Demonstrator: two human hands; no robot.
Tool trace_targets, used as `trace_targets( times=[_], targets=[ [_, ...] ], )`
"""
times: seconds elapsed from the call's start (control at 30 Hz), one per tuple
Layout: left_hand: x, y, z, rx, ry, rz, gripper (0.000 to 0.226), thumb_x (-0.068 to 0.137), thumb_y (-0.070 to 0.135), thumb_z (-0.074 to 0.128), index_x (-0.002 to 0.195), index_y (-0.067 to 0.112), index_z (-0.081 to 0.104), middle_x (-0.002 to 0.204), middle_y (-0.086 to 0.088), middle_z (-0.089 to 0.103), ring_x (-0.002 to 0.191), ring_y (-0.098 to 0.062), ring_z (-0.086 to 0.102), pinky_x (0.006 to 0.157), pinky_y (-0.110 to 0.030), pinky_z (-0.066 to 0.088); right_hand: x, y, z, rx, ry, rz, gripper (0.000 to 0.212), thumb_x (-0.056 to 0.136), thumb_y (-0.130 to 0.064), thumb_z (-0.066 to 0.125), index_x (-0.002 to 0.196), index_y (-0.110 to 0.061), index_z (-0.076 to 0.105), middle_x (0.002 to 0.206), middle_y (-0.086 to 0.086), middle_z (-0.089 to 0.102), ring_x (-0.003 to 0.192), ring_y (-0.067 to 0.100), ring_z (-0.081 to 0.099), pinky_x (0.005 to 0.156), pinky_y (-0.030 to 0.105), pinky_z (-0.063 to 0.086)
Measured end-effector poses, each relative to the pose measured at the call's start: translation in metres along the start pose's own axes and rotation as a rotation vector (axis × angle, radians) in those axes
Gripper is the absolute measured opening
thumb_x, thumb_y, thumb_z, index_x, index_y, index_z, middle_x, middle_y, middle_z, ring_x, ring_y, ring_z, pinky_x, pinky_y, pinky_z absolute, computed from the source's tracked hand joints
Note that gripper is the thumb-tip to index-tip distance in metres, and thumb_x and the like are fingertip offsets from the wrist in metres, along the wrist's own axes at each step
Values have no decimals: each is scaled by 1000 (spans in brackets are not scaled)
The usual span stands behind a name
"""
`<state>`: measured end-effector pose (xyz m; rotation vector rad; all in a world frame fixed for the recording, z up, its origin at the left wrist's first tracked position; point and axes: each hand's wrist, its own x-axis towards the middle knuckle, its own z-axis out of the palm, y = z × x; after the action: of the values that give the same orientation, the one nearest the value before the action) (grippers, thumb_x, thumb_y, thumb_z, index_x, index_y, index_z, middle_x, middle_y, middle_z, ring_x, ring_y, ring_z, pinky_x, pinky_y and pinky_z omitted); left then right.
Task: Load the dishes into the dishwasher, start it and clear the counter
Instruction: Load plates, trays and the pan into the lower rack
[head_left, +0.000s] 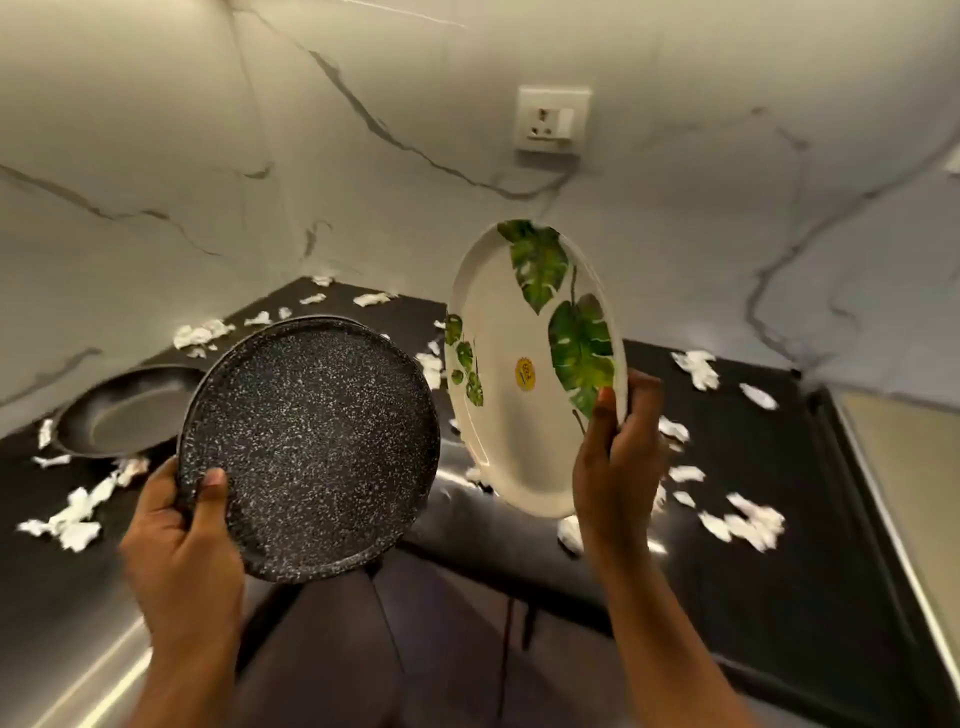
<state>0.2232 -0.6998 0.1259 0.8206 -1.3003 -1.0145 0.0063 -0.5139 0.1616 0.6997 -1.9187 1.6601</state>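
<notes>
Right hand (615, 457) grips oval plate (519, 374), long axis upright.

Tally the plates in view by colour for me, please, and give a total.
Black speckled plate, held in the left hand: 1
White leaf-print plate, held in the right hand: 1
Dark grey plate, on the counter: 1
Total: 3
A dark rim behind the speckled one may be another plate; I cannot tell.
</notes>
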Motion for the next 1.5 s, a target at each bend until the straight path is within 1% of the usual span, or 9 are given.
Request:
trace_targets(
  times=[0.3, 0.5, 0.63, 0.9, 1.0, 1.17, 1.3, 1.43, 1.5],
  targets=[
    [-168, 92, -34, 50, -244, 38, 29, 97, 17, 51, 99, 43, 62, 96, 15, 64, 91, -13, 59, 80, -29, 49, -76, -46, -212, -269, -38, -47, 26, 94, -21, 43, 120, -25, 41, 101, 4, 69, 78, 21, 69, 64, 33, 58],
    [-258, 115, -59, 86, -437, 37, 25, 91, 41, 52, 113, 34, 61, 107, 0, 66, 97, -18, 62, 85, -32, 50, -146, -67, -335, -432, -45, -81, 41, 95, -34, 34, 135, -26, 36, 102, 9, 69, 72, 4, 58, 58, 6, 46],
    [-349, 118, -89, 93, -540, 3, 20, 97, 13, 52, 114, 12, 60, 89, 4, 61, 77, 5, 54, 71, -10, 42, -219, -65, -422, -539, -50, 58, 46, 94, -35, 34, 138, -26, 38, 99, 8, 68, 65, 1, 52, 55, -10, 29],
    [-500, 104, -132, 235, -787, -163, 15, 97, 18, 53, 108, 25, 61, 78, -1, 56, 62, -2, 47, 63, -24, 42, -326, -48, -569, -703, -118, 367, 47, 95, -33, 34, 137, -16, 47, 84, -1, 63, 53, -5, 49, 49, 0, 33],
    [-545, 107, -124, 249, -858, -238, 16, 97, 25, 52, 108, 18, 61, 63, -1, 49, 52, -10, 42, 51, -27, 38, -342, -31, -622, -834, -55, 419, 40, 94, -13, 48, 134, -13, 50, 89, 12, 69, 57, 23, 63, 53, 24, 49],
    [-624, 110, -85, 214, -944, -277, 12, 95, 29, 53, 103, 22, 60, 68, 1, 52, 57, -8, 43, 53, -26, 38, -345, 15, -706, -940, -6, 640, 46, 95, -12, 47, 140, -20, 42, 112, 13, 67, 77, 34, 68, 71, 41, 56],
    [-700, 104, -36, 190, -981, -357, 11, 97, 22, 51, 88, 18, 56, 69, -3, 50, 58, -8, 43, 47, -15, 33, -335, 95, -772, -984, 28, 750, 46, 97, -14, 42, 142, -23, 37, 119, 13, 64, 86, 33, 67, 76, 41, 55],
    [-775, 78, 6, 179, -907, -464, 30, 92, 28, 49, 115, 11, 59, 100, -2, 63, 83, 0, 56, 74, -9, 45, -320, 195, -816, -887, -9, 902, 42, 100, -20, 38, 140, -31, 35, 120, 4, 63, 83, 17, 61, 76, 31, 51],
    [-803, 69, 20, 187, -851, -500, 27, 89, 32, 49, 113, 22, 59, 93, 13, 66, 79, 8, 57, 73, -10, 47, -313, 237, -827, -833, -49, 940, 40, 100, -25, 38, 139, -31, 35, 116, 1, 62, 82, 13, 55, 74, 31, 50]
  ],
)
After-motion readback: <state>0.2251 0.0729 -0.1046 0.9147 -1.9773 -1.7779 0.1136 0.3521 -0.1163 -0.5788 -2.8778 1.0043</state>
